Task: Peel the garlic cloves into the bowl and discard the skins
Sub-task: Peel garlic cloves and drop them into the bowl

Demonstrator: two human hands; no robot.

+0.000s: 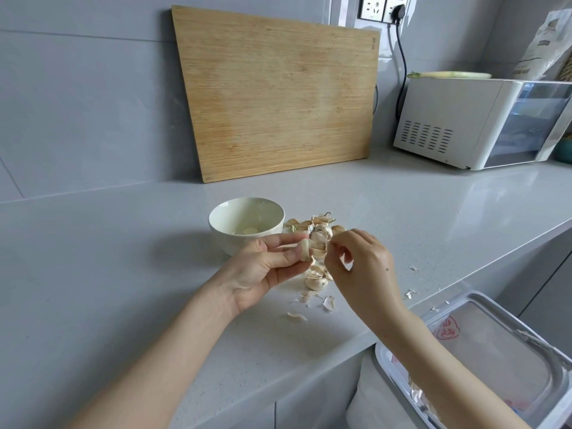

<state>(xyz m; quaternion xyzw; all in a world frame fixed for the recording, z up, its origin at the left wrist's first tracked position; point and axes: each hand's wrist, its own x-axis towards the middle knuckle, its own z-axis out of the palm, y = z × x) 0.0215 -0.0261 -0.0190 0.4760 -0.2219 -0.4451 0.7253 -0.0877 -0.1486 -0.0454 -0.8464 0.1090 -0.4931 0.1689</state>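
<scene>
Left hand (266, 267) is up over the desk (123, 274), palm turned toward us, thumb and fingers pinching a garlic clove (305, 250). Right hand (362, 267) is in close just beside it, fingers curled, thumb and forefinger tips pressed together at the clove's edge. Whether a scrap of skin sits between them, I cannot tell. Below the hands, a pile of unpeeled cloves (315, 282) lies on the desk, right next to the white bowl (226, 239), and one pale peeled clove (250, 231) sits at the bottom of that bowl. Loose skins (328, 303) are scattered nearer the desk's edge. Down at lower right is a lined bin (379, 357), with a few skins inside. At the back, a wooden cutting board (278, 94) leans on the wall, with a white appliance (448, 119) off to the right.
</scene>
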